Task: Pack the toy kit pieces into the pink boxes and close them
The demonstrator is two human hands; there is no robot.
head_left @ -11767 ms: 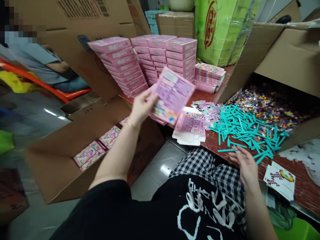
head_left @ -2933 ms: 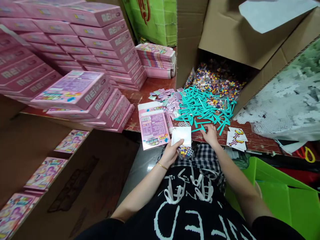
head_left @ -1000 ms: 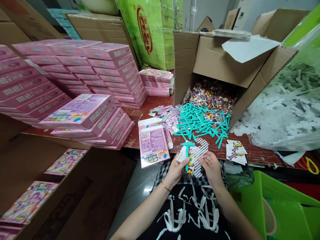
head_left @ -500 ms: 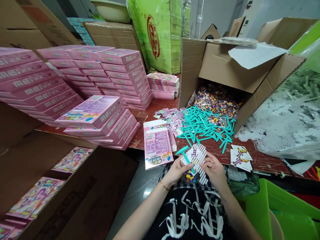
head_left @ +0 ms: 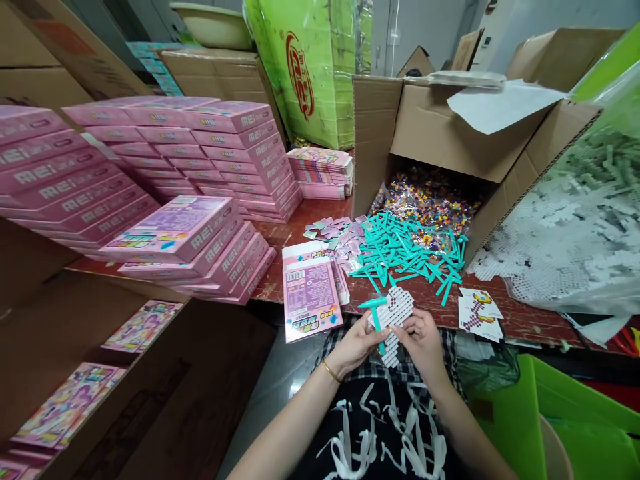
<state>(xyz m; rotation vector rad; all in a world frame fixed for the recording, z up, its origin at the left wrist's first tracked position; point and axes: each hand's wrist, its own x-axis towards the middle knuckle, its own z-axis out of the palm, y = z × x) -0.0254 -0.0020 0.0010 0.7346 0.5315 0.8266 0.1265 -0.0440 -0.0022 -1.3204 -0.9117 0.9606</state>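
Note:
My left hand (head_left: 361, 343) is closed, its thumb pressing a teal plastic hammer-shaped tool (head_left: 376, 313) against a white perforated sheet (head_left: 400, 308). My right hand (head_left: 423, 343) pinches the right side of the same sheet with thumb and fingers. A patterned card is partly covered by the sheet. Both hands are above my lap, just in front of the table edge. Beyond them lies a heap of teal tools (head_left: 400, 247), with small pink packets (head_left: 345, 233) to its left. Printed pattern cards (head_left: 479, 315) rest to the right of my hands.
A flat pink box (head_left: 314, 300) overhangs the table edge. Stacks of pink boxes (head_left: 220, 143) fill the left. An open carton (head_left: 450, 143) contains bags of colourful small pieces (head_left: 430, 200). A clear bag of white sheets (head_left: 565, 233) stands right, above a green bin (head_left: 530, 400).
The white sheet has shifted over the patterned card and the colourful pieces beneath, hiding most of them. The teal tool has turned more upright. The whole view has shifted slightly.

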